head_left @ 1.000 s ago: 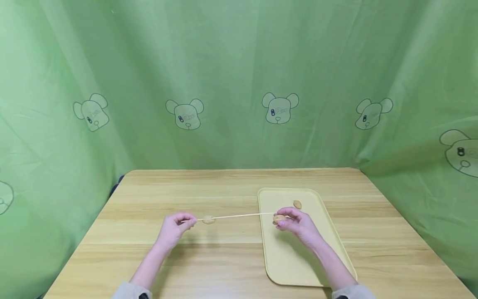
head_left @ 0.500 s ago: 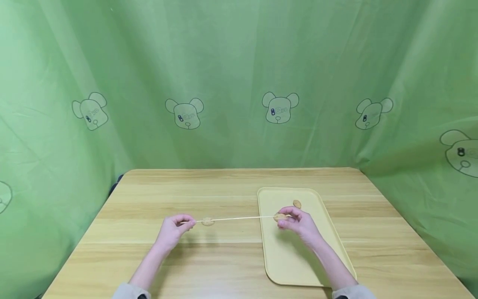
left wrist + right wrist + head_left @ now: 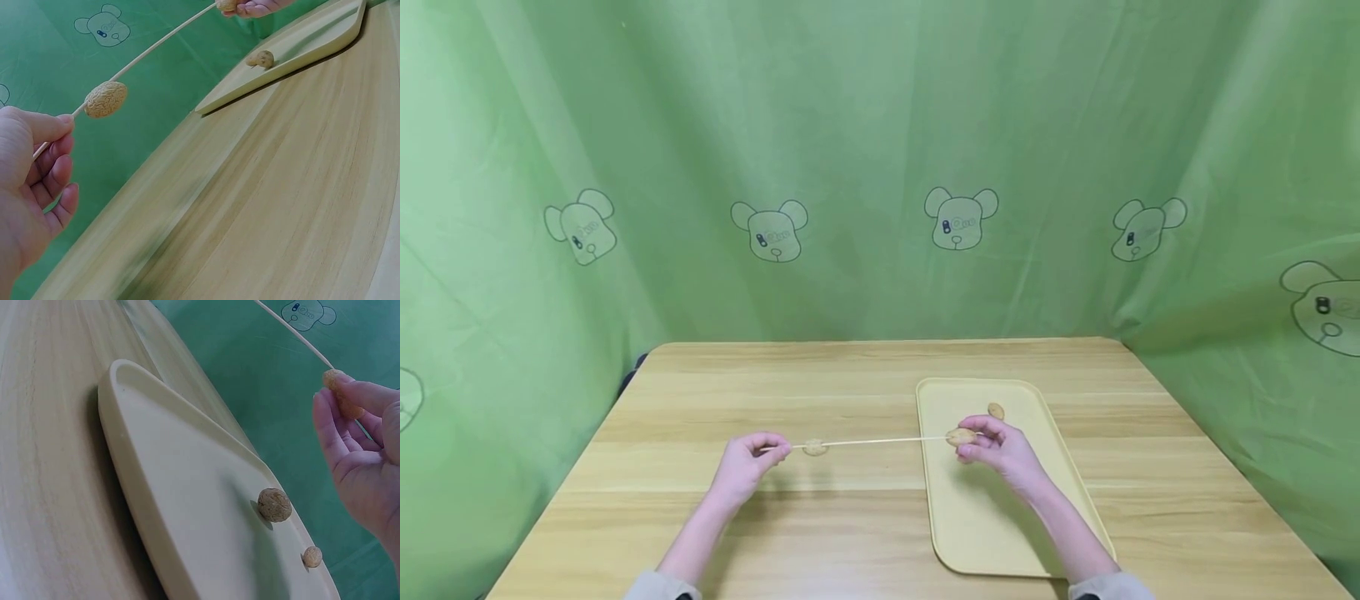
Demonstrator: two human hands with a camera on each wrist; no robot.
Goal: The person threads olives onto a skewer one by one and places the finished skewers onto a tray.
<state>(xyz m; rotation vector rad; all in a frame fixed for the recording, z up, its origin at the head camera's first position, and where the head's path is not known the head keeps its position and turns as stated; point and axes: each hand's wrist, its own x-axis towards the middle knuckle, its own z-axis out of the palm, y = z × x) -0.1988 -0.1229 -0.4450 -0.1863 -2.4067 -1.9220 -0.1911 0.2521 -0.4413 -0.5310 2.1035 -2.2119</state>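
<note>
Between the thumb and fingers of my left hand (image 3: 743, 467) is one end of a thin wooden skewer (image 3: 872, 441). A wrinkled, oval, tan nut-like piece (image 3: 106, 99) sits on the skewer just beyond those fingertips. My right hand (image 3: 1000, 454) pinches a second tan piece (image 3: 342, 394), longer and peanut-like, above the tray. The skewer's far end meets this piece; how deep it goes in is hidden. Both hands are raised, and the skewer runs nearly level between them.
A pale yellow tray (image 3: 992, 525) lies on the right of the wooden table (image 3: 820, 542). Two tan pieces, a larger brown one (image 3: 275, 505) and a smaller one (image 3: 312, 557), lie in it. A green curtain (image 3: 865, 125) hangs behind the table.
The skewer's right end has dropped from above the right hand's piece to meet its left end. The piece on the skewer and the left fingertips have shifted slightly left and down.
</note>
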